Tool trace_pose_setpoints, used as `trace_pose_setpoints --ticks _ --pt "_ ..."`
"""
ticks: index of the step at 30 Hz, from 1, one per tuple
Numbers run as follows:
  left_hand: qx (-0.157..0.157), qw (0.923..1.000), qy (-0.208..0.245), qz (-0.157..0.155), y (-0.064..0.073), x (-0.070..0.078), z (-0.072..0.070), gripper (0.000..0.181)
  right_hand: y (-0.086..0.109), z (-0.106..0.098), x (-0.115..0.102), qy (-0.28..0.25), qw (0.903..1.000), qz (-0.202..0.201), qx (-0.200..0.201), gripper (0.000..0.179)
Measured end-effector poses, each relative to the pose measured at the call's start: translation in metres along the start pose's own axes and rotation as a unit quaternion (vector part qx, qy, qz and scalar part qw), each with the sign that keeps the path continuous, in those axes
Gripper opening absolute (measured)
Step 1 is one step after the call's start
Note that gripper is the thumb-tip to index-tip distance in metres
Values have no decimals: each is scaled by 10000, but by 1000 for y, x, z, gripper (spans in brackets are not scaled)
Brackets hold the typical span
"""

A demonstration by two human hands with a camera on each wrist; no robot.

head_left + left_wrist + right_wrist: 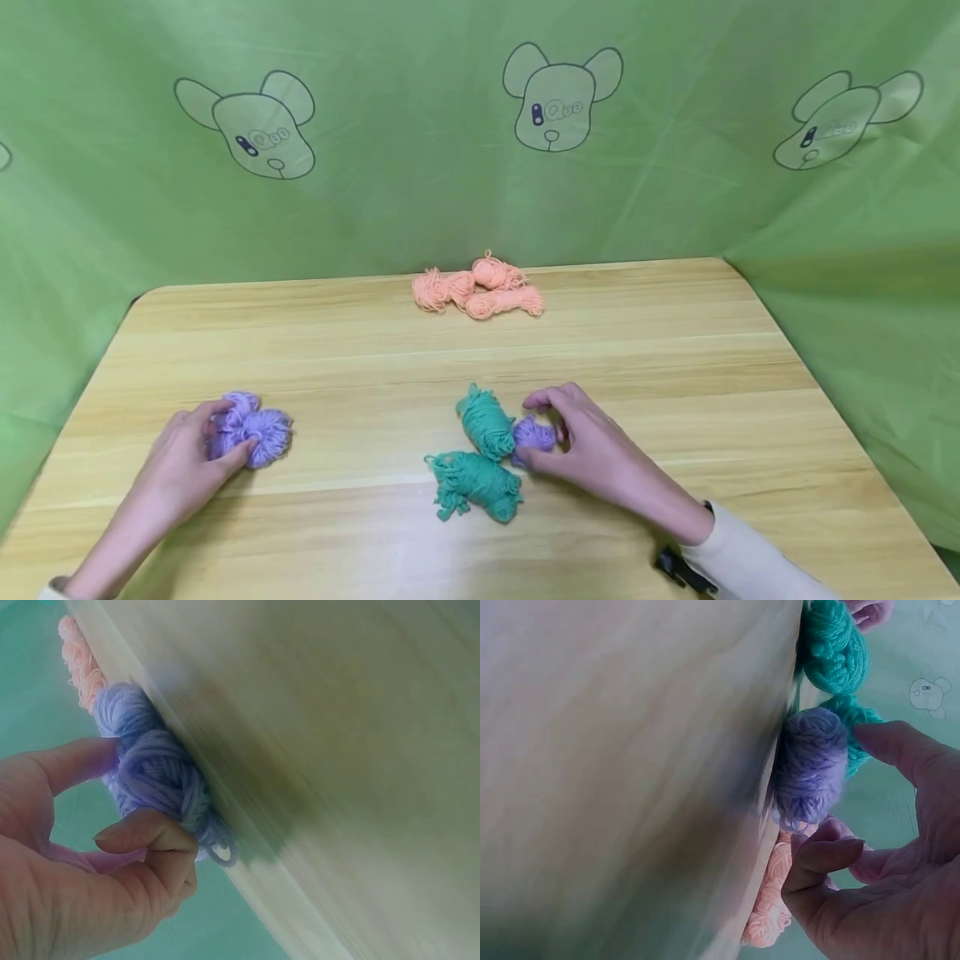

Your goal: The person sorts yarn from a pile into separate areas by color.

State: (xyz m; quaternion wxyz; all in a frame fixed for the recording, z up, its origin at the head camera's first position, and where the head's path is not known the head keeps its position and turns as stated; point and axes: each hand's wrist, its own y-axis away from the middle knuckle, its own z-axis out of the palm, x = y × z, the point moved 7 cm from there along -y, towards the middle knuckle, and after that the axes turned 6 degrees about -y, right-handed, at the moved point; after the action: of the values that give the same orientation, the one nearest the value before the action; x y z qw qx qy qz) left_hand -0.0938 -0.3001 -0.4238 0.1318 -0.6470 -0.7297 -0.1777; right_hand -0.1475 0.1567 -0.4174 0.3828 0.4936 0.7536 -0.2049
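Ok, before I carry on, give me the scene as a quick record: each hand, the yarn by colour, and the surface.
Left hand: fingers pinch a purple yarn cluster; exact skein count unclear
Right hand: fingers curved around a single purple skein; firmness of grip unclear
Green yarn: two skeins, an upper green skein next to the single purple one, a lower green skein nearer the person
Peach yarn: three peach skeins grouped by the far edge
Surface: wood-grain table
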Motion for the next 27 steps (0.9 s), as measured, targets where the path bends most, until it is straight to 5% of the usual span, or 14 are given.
trace_pose_setpoints --ticks 12,27 --pt "120 9999 -23 51 2 -3 2 73 5 5 5 440 9988 112 -177 54" --pt "66 10000 18 -5 1 -4 4 75 2 5 3 363 9984 -379 -207 44"
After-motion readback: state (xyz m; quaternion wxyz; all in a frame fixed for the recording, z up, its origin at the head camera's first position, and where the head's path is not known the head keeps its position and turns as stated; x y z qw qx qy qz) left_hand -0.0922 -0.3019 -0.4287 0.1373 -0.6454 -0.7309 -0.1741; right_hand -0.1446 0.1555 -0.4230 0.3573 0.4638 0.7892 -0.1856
